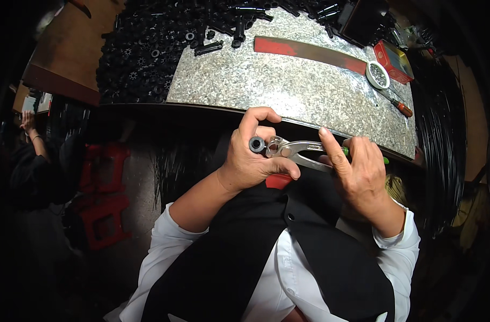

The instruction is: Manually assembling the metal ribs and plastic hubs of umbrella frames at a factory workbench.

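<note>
My left hand [242, 161] is closed round a black tubular part [257, 144], whose round open end faces up between the fingers. Close beside that end are the jaws of metal pliers [304, 148] with green handles. The left thumb lies along the near side of the jaws; whether they grip the black part I cannot make out. My right hand [363, 174] is wrapped round the plier handles, its index finger stretched along the tool. Both hands are just off the table's near edge, above my lap, where something red [278, 181] shows under the pliers.
A heap of black parts [140, 64] covers the left of the speckled tabletop [288, 88]. Further right are a red-brown strip [309, 52], a white bowl [369, 81] of small metal pieces, a screwdriver [403, 109] and a red box [396, 63]. Another person's hand [27, 121] and red stools [103, 167] are left.
</note>
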`<state>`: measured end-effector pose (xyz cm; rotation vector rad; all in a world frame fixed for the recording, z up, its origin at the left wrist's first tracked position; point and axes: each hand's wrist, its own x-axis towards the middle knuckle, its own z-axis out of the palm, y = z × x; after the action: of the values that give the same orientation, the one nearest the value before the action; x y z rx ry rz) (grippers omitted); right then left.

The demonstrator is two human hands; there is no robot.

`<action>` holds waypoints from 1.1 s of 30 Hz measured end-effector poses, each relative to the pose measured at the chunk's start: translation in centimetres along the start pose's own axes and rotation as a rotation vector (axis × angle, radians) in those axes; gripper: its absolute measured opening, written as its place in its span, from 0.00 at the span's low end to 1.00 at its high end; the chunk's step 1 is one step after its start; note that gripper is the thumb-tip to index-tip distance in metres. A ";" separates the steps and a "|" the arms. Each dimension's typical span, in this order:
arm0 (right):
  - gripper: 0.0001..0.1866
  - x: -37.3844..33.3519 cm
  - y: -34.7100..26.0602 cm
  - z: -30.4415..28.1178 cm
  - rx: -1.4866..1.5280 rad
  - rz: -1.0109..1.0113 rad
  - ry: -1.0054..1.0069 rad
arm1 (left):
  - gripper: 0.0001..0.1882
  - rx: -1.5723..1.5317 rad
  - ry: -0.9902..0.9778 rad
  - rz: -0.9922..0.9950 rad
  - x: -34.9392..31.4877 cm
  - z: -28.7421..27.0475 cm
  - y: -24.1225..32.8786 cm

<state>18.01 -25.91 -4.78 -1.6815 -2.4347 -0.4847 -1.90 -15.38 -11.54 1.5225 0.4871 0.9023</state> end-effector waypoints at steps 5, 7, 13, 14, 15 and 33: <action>0.35 0.1 0.0 -0.2 0.153 0.056 -0.082 | 0.46 0.109 0.142 0.075 -0.2 0.8 -0.8; 0.36 0.2 -0.3 -0.6 0.245 0.097 -0.109 | 0.45 0.090 0.137 0.082 -0.2 0.8 -0.8; 0.39 0.4 -0.2 -0.3 0.363 0.142 -0.150 | 0.40 0.086 0.046 0.072 1.0 -0.4 -0.5; 0.39 0.5 -0.1 -0.2 0.363 0.117 -0.094 | 0.36 0.096 0.007 0.069 1.1 -0.5 -0.2; 0.40 0.5 0.0 -0.1 0.361 0.090 -0.038 | 0.36 0.095 0.002 0.069 1.1 -0.5 -0.1; 0.36 -0.6 0.2 -1.9 0.511 0.111 -0.290 | 0.29 -0.008 -0.033 0.010 0.2 0.6 -0.2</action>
<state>18.28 -27.01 -3.17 -1.7241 -2.3447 0.3939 -1.25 -15.56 -11.69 1.5315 0.4527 0.8845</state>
